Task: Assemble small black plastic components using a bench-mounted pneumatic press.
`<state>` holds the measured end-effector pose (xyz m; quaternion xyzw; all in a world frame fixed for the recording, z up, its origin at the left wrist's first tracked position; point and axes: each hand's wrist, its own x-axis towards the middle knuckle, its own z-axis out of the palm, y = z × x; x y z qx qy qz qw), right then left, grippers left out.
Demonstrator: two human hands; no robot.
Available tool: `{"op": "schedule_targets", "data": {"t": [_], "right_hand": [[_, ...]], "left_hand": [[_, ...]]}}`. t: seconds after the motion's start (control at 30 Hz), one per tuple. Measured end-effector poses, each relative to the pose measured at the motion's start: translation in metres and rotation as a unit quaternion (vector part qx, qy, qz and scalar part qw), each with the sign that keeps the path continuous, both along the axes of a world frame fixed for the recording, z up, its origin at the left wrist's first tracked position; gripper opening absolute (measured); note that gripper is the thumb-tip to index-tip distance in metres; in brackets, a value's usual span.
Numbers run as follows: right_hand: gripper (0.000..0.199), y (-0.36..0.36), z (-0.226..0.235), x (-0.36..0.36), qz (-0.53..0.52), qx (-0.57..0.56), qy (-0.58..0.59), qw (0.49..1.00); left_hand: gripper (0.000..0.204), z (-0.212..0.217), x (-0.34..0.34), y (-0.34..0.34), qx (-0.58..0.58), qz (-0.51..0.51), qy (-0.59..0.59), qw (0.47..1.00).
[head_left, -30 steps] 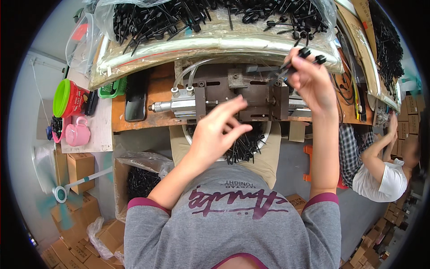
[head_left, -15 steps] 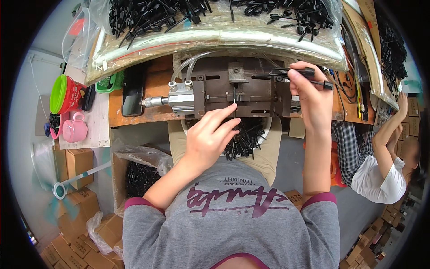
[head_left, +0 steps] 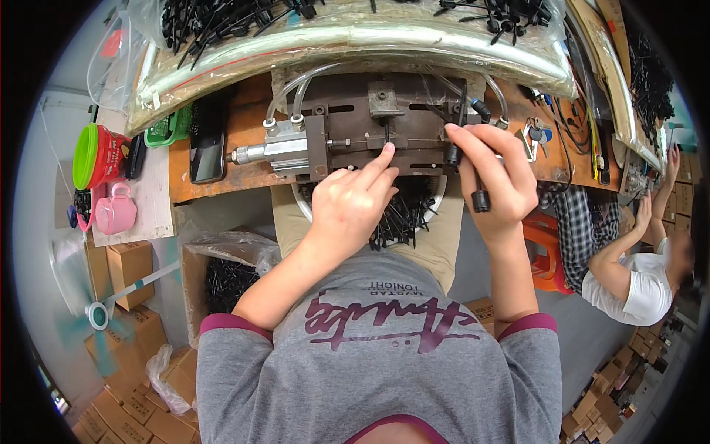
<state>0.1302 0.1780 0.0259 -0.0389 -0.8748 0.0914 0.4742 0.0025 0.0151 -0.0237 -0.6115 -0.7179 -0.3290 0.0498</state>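
My left hand [head_left: 351, 201] is at the near edge of a dark metal fixture [head_left: 347, 111]. Its index finger is stretched out, the tip touching the near end of a thin black rod [head_left: 387, 127] that stands in the fixture's middle slot under a small metal block [head_left: 382, 96]. The other fingers are loosely bent and hold nothing that I can see. My right hand [head_left: 499, 174] is closed around black plastic rods with thick ribbed ends [head_left: 481, 200], over the fixture's right side. A silver air cylinder [head_left: 287, 148] with clear hoses is bolted on the left.
A plastic-lined tray [head_left: 355, 46] heaped with black rods lies behind the fixture. More rods [head_left: 399, 218] fill a container at my lap. A phone [head_left: 208, 146], pink mug [head_left: 116, 210] and red-green tub [head_left: 103, 157] sit left. A person in white [head_left: 629, 288] works at right.
My right hand has come down and slightly left, tilting the rods from sideways to upright. My left index finger has moved farther onto the rod in the slot. The whole view has shifted a little.
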Motion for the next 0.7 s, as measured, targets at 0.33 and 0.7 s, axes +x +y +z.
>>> {"op": "schedule_targets", "data": {"t": [0.33,0.7], "right_hand": [[0.043,-0.019,-0.012,-0.017,0.062,0.047,-0.009,0.997],[0.027,-0.009,-0.003,-0.005,-0.024,-0.189,0.035,0.981]], "left_hand": [[0.037,0.044,-0.002,0.001,0.151,-0.042,-0.314,0.936],[0.024,-0.012,0.004,-0.003,0.022,0.016,0.025,0.999]]}}
